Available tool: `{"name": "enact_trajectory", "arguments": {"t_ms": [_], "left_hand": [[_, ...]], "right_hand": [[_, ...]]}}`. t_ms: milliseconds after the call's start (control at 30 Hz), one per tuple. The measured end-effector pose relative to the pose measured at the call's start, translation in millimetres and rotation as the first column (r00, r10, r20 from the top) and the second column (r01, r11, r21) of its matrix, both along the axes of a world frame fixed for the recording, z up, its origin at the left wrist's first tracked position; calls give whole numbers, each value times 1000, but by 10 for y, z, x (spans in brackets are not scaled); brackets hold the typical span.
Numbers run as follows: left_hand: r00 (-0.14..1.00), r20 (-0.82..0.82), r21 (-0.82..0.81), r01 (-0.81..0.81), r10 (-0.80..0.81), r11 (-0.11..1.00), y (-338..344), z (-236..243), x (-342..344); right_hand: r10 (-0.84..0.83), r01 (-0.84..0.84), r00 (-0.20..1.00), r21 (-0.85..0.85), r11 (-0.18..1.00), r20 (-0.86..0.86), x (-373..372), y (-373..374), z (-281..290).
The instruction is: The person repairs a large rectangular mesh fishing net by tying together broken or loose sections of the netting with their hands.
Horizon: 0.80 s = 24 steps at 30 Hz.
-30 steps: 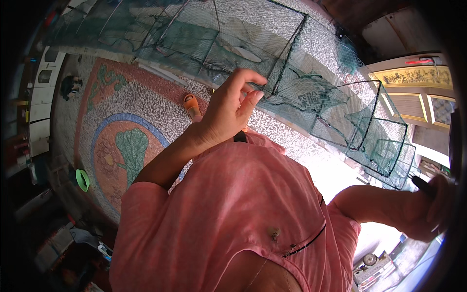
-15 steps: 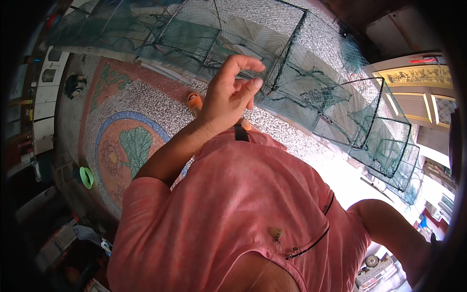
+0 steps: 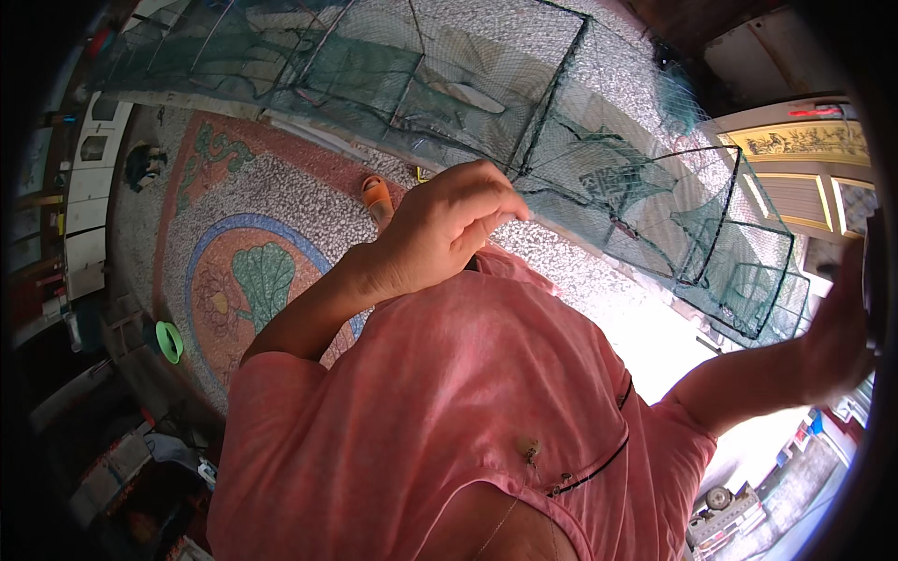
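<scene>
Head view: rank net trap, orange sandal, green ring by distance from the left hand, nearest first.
From the left hand:
1. Net trap, at the fingertips, up and right.
2. Orange sandal, just left of the hand.
3. Green ring, far left, lower on the floor.

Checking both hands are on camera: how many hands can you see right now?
2. The left hand is at centre, fingers curled at the edge of the green net cage. The right hand is at the far right rim, partly cut off.
</scene>
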<state>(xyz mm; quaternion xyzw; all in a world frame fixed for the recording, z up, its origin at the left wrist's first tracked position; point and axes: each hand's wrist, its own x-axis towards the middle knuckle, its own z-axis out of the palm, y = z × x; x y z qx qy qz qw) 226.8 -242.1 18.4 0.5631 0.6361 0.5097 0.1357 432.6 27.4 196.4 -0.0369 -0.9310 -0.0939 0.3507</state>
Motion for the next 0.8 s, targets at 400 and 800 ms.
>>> {"name": "enact_trajectory", "arguments": {"t_ms": [400,800], "left_hand": [[999,1,-8,-52,52,999,-109,-163,43],[986,34,10,-161,161,987,12,-269,96]], "right_hand": [[445,-253,842,-507,824,305,-1092,-640,-1063],[476,-285,817,-489,824,326,-1198,-666,-1289]]}}
